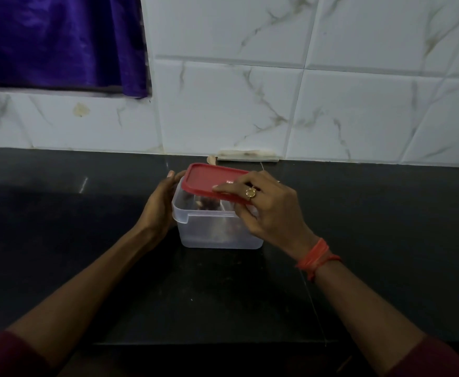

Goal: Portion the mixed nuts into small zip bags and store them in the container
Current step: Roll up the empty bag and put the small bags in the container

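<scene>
**Steady it before you press**

Your right hand pinches the red lid at its near-right edge, tilted above the rim. Your left hand cups the container by its left wall. It stands mid-countertop, toward the back edge. The plastic looks light, thin and probably slippery, so brace the 2 side walls.

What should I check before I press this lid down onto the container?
1. Container sits flat on the counter: ok.
2. Left hand holds the container's side: ok.
3. Right hand grips the red lid: ok.
4. Lid seated on the rim: not ok, its front edge is raised.
5. Contents below the rim: cannot tell, too dim.
</scene>
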`<action>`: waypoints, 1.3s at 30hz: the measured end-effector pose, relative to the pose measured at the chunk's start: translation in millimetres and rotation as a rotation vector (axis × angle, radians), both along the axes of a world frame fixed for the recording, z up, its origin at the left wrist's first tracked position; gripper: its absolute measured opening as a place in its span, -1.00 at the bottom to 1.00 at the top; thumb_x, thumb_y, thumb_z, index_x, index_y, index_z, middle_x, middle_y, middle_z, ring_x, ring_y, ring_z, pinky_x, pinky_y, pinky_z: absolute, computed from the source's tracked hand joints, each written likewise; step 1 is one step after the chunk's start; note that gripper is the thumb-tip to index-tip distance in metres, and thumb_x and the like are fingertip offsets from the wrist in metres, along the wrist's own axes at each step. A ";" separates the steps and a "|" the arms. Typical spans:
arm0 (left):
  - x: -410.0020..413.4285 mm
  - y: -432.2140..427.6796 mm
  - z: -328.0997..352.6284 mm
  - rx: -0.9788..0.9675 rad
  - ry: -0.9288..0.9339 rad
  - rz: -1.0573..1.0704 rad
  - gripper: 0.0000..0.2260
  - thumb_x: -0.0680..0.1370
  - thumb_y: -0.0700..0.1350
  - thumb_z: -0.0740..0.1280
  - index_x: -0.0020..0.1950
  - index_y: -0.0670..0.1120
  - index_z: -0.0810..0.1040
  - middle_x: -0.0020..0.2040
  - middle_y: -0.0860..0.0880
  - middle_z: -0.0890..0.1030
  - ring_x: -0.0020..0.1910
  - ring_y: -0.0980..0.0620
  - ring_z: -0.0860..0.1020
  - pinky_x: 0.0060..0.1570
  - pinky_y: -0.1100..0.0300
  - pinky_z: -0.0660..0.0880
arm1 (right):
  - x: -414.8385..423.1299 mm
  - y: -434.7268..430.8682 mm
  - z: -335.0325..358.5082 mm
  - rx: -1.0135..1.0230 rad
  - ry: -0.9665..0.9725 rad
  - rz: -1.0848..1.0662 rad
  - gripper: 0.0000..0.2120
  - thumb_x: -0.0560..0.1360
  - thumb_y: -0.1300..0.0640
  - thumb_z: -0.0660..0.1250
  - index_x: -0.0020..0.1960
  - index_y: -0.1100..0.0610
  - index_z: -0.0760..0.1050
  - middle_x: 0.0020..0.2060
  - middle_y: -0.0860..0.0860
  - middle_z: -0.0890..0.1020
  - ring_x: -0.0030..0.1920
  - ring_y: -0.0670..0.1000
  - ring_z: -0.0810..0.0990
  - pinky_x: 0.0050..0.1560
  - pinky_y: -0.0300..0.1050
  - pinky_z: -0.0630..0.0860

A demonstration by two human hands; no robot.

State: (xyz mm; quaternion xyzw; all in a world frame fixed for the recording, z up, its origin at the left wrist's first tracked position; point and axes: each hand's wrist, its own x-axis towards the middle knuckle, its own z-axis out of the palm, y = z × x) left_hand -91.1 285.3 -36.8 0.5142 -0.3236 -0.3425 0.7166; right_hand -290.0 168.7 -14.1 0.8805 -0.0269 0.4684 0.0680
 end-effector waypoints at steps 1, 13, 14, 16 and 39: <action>0.7 -0.5 -0.7 0.001 -0.016 -0.004 -0.60 0.69 0.11 0.04 0.29 -0.04 0.56 0.10 -0.04 0.70 0.08 0.01 0.66 0.06 0.11 0.57 | -0.3 0.3 0.3 0.003 0.017 0.000 -0.67 0.50 0.13 0.42 0.25 -0.04 0.64 0.01 0.00 0.64 0.01 0.04 0.60 -0.09 0.02 0.60; 8.9 0.3 -2.0 0.049 -0.205 0.178 -0.71 0.67 -0.09 0.22 0.36 -0.10 0.54 0.26 -0.05 0.61 0.24 -0.02 0.58 0.20 0.07 0.55 | 0.0 8.5 -5.4 0.100 0.143 -0.059 -0.65 0.53 -0.13 0.27 0.18 -0.02 0.68 0.05 -0.05 0.65 0.05 -0.01 0.59 -0.07 -0.04 0.57; 9.6 1.3 -1.1 0.046 -0.261 0.215 -0.73 0.66 -0.10 0.25 0.34 -0.10 0.56 0.22 -0.03 0.62 0.21 -0.01 0.59 0.13 0.12 0.57 | 1.2 7.7 -5.5 0.112 0.133 -0.063 -0.67 0.57 -0.12 0.26 0.17 -0.01 0.68 0.05 -0.06 0.66 0.05 -0.01 0.59 -0.07 -0.01 0.58; 13.1 4.0 -0.4 0.038 -0.360 0.294 -0.76 0.63 -0.07 0.33 0.27 -0.08 0.61 0.16 -0.03 0.65 0.14 0.00 0.62 0.00 0.16 0.59 | 2.8 5.8 -5.4 0.137 0.123 -0.051 -0.68 0.60 -0.12 0.26 0.17 -0.01 0.68 0.06 -0.07 0.67 0.05 -0.02 0.61 -0.06 0.01 0.59; 19.3 9.9 27.8 0.080 -0.411 0.343 -0.80 0.60 -0.13 0.36 0.20 -0.14 0.63 -0.01 -0.04 0.68 -0.10 0.19 0.66 -0.14 0.32 0.56 | -4.9 -31.6 19.9 0.695 0.031 -0.228 -0.68 0.62 -0.07 0.24 0.28 -0.02 0.61 0.21 -0.03 0.66 0.25 0.01 0.59 0.28 0.05 0.52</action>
